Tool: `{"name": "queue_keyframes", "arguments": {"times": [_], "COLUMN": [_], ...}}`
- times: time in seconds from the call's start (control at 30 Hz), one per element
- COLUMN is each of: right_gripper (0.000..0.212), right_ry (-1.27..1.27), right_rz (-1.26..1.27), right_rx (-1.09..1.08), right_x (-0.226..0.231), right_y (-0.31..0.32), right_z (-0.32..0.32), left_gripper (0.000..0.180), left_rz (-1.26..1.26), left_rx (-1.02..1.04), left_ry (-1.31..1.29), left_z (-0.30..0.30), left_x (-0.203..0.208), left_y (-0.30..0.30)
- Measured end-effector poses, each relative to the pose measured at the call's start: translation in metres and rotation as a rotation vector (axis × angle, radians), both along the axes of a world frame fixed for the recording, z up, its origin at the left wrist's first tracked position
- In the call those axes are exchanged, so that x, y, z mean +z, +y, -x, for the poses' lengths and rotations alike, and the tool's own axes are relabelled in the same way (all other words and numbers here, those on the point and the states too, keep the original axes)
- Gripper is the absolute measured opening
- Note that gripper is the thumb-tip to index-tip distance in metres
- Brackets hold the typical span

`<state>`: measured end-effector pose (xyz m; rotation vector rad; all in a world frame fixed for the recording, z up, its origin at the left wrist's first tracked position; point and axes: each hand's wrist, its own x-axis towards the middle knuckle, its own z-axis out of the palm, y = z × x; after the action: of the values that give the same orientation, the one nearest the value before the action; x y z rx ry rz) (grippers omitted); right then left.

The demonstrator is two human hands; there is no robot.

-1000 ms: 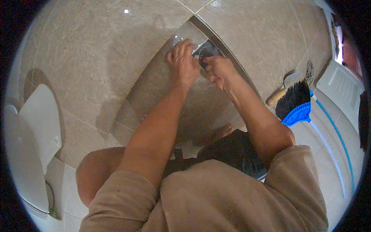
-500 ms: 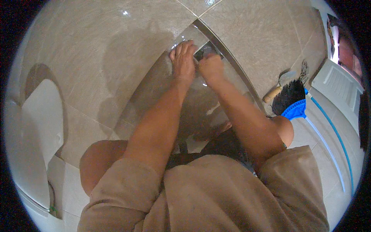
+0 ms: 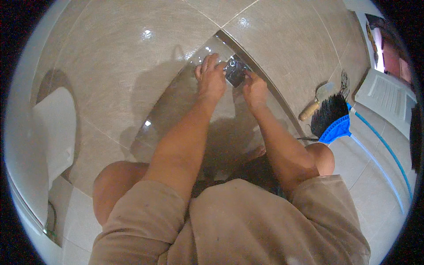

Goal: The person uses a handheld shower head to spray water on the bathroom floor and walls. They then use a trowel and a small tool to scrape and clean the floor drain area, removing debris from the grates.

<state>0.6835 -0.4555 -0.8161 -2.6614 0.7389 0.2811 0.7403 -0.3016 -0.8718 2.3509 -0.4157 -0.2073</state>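
Note:
My left hand (image 3: 211,79) lies with its fingers stretched out on the wet tiled floor of a sunken corner (image 3: 176,106), its thumb at the left edge of a dark, shiny square (image 3: 235,71). The square looks like a floor drain; whether it is a cover or an opening I cannot tell. At the right edge of that square, my right hand (image 3: 255,89) is closed, thumb and forefinger pressed together. What the fingers grip, if anything, is hidden.
A raised edge (image 3: 274,88) borders the corner on the right. Beyond it lie a wooden-handled trowel (image 3: 310,110) and a blue broom (image 3: 336,128) with black bristles. A white slatted panel (image 3: 384,90) stands far right, a white toilet (image 3: 59,128) at left.
My right hand has moved right and slightly nearer to me, off the dark square, which now shows more fully. My left hand stays beside it, and the view has shifted slightly.

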Motion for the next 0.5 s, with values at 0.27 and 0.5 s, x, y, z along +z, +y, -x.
{"name": "queue_keyframes", "arguments": {"times": [0.27,0.5], "right_gripper": [0.025,0.011], "right_ry": [-0.24,-0.353], "right_rz": [-0.708,-0.62], "right_rx": [-0.653,-0.775], "right_x": [-0.041,-0.068], "right_y": [0.015,0.045], "right_z": [-0.018,-0.037], "left_gripper": [0.048,0.043], "left_rz": [-0.027,0.043], "left_rx": [0.092,0.116], "left_ry": [-0.037,-0.087], "left_z": [-0.002,-0.025], "left_x": [-0.01,-0.022], "left_y": [-0.005,0.002]}}
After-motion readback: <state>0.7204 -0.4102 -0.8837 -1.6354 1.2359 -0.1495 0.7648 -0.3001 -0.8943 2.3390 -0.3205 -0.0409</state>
